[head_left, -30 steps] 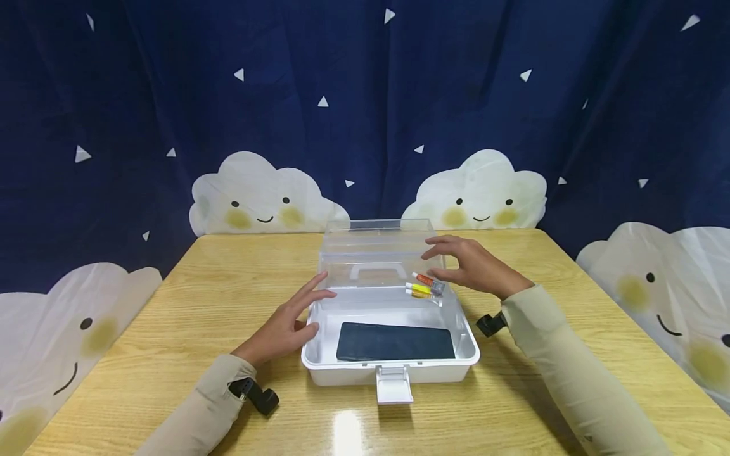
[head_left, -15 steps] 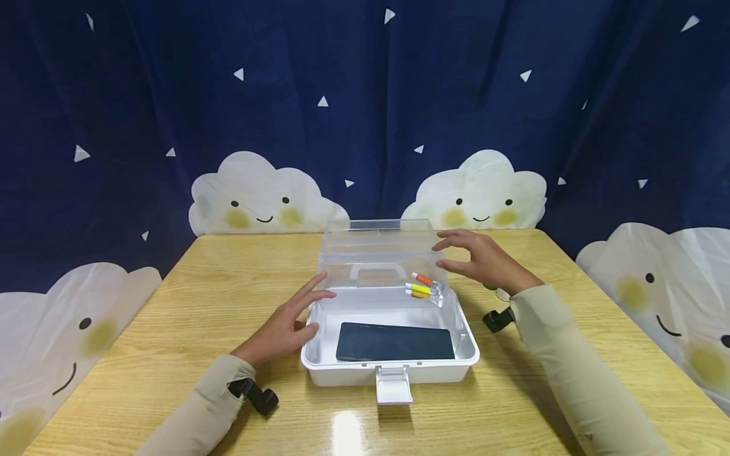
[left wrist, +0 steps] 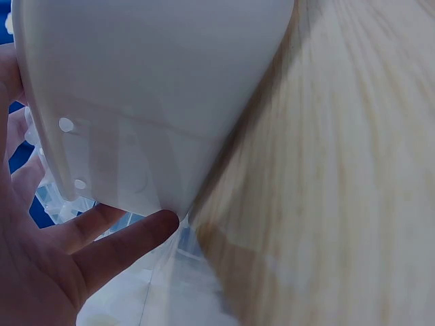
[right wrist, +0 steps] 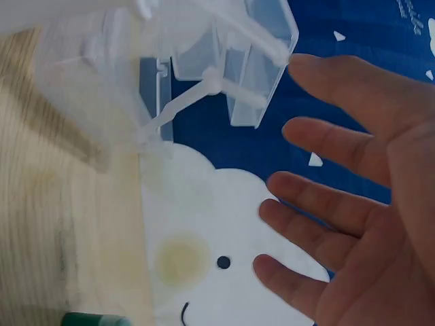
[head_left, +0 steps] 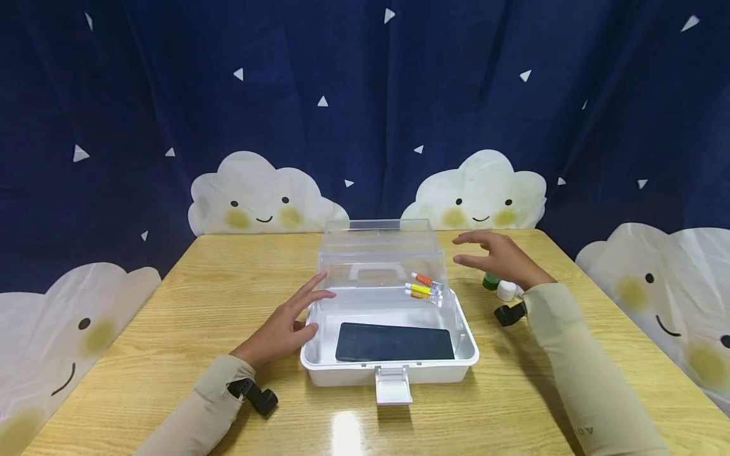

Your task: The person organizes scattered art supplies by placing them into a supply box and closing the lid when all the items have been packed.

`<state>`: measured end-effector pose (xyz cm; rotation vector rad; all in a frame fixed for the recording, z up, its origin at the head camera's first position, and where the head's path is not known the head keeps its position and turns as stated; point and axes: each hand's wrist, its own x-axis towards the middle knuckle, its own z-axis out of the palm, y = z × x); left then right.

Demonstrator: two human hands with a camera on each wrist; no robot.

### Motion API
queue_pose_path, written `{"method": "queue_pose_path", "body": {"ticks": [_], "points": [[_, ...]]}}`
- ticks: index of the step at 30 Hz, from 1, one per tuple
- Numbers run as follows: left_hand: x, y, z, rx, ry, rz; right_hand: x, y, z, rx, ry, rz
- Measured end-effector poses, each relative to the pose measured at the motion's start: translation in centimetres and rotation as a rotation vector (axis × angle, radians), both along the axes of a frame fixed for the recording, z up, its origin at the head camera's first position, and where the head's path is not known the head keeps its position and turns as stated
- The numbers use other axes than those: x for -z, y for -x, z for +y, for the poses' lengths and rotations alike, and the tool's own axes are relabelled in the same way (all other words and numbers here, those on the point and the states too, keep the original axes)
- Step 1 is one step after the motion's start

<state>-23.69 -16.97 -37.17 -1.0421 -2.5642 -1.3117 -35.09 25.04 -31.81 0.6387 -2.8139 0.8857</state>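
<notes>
A white storage box [head_left: 390, 375] with a raised clear lid [head_left: 377, 235] stands on the table. Inside it lies a dark flat rectangular thing [head_left: 393, 342]. Several small paint tubes, such as a yellow one [head_left: 421, 289] and an orange one [head_left: 424, 279], lie at the box's right rear. My left hand [head_left: 282, 326] touches the box's left side with fingers spread; in the left wrist view fingertips [left wrist: 166, 223] rest at a corner. My right hand [head_left: 504, 256] hovers right of the lid, fingers apart and holding nothing. In the right wrist view, clear trays [right wrist: 262, 61] hang on white arms.
Beyond my right wrist, a green jar or cap [head_left: 490, 282] and a white one [head_left: 505, 291] stand on the wooden table [head_left: 256, 259]. The box's front latch [head_left: 393, 386] hangs down. A dark blue curtain [head_left: 365, 126] with cloud faces surrounds the table.
My right hand has drawn away to the right from above the paint tubes, which stay in place. The green and white items have come into sight. My left hand and the box have not moved.
</notes>
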Motion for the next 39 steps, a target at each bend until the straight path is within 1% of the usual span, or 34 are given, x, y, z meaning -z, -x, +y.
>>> {"method": "queue_pose_path", "body": {"ticks": [4, 10, 15, 20, 24, 31, 39], "points": [[-0.1, 0.0, 0.0, 0.000, 0.000, 0.001, 0.9, 0.8, 0.8, 0.037, -0.029, -0.053], [-0.1, 0.0, 0.0, 0.007, -0.006, 0.004, 2.3, 1.7, 2.2, 0.094, -0.109, -0.119], [-0.1, 0.0, 0.1, 0.008, -0.012, 0.001, 3.3, 2.1, 3.1, 0.126, -0.146, -0.133], [-0.1, 0.0, 0.1, 0.000, -0.004, 0.001, 4.3, 2.4, 3.9, 0.148, -0.152, -0.151], [-0.1, -0.1, 0.1, 0.003, -0.005, 0.001, 4.9, 2.5, 4.5, 0.157, -0.129, -0.165], [0.0, 0.0, 0.1, -0.017, 0.006, -0.004, 5.7, 2.7, 5.2, 0.189, -0.154, -0.201], [0.0, 0.0, 0.1, -0.019, 0.001, -0.014, 6.0, 2.7, 5.7, 0.193, -0.160, -0.227]]}}
